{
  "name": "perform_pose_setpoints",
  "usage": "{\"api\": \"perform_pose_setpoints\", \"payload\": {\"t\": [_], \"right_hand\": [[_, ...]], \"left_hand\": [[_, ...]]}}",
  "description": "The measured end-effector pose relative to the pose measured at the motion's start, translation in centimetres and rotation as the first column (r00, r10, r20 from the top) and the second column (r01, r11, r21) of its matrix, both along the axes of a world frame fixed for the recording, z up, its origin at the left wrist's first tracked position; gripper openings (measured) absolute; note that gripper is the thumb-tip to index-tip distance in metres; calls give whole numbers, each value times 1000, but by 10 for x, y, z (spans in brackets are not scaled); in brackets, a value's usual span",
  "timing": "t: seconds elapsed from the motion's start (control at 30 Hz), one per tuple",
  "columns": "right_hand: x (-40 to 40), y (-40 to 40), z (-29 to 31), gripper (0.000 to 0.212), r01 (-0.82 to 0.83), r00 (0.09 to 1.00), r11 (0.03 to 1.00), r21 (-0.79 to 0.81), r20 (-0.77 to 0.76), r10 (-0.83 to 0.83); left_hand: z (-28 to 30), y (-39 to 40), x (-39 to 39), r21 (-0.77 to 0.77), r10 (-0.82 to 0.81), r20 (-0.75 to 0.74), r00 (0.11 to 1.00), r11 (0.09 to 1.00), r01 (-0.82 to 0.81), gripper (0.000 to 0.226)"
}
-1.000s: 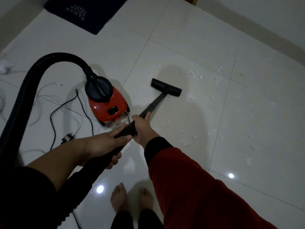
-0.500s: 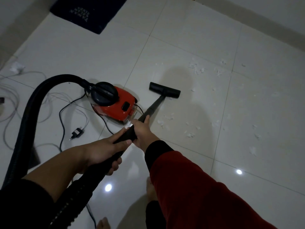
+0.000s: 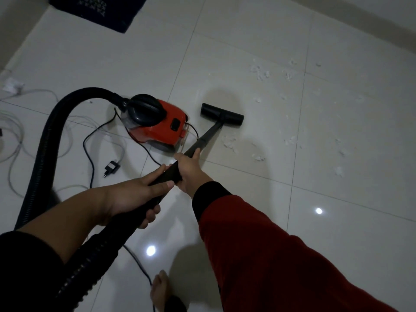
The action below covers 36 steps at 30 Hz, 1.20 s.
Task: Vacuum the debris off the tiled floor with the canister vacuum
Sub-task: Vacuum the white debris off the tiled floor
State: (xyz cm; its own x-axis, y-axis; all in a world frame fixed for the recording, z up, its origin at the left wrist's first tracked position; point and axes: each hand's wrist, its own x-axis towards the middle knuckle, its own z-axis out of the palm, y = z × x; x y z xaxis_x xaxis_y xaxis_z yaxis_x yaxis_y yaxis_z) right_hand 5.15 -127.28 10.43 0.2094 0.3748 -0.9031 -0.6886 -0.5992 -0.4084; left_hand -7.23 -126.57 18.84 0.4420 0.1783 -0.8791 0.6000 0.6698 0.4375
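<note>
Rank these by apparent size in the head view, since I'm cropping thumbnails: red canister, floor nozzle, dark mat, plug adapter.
1. red canister
2. dark mat, cut off by the frame and farther away, so its rank against the canister is unsure
3. floor nozzle
4. plug adapter

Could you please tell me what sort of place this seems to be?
Probably a room in a home: glossy pale floor tiles, a dark mat by the wall, a red canister vacuum, and loose cables with a plug adapter on the floor.
</note>
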Motion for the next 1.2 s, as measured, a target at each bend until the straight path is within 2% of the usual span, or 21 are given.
{"api": "perform_pose_setpoints", "payload": {"t": [0.13, 0.47, 0.8, 1.0, 1.2], "right_hand": [[-18, -18, -5, 81, 19, 1000, 1000, 1, 14, -19], [-56, -55, -3, 78, 73, 997, 997, 17, 31, -73], [-85, -76, 8, 81, 132, 991, 991, 20, -25, -132], [-70, -85, -4, 80, 134, 991, 991, 29, -3, -134], [-50, -85, -13, 80, 157, 987, 987, 24, 14, -157]], "left_hand": [[-3, -14, -17, -7, -24, 18, 1000, 1000, 24, 41], [-11, -40, -60, -12, -88, 37, 995, 996, 89, 63], [4, -57, -85, -22, -113, 24, 993, 993, 113, 65], [-12, -64, -71, -28, -131, 44, 990, 991, 132, 58], [-26, -64, -50, -30, -119, 51, 992, 992, 120, 64]]}}
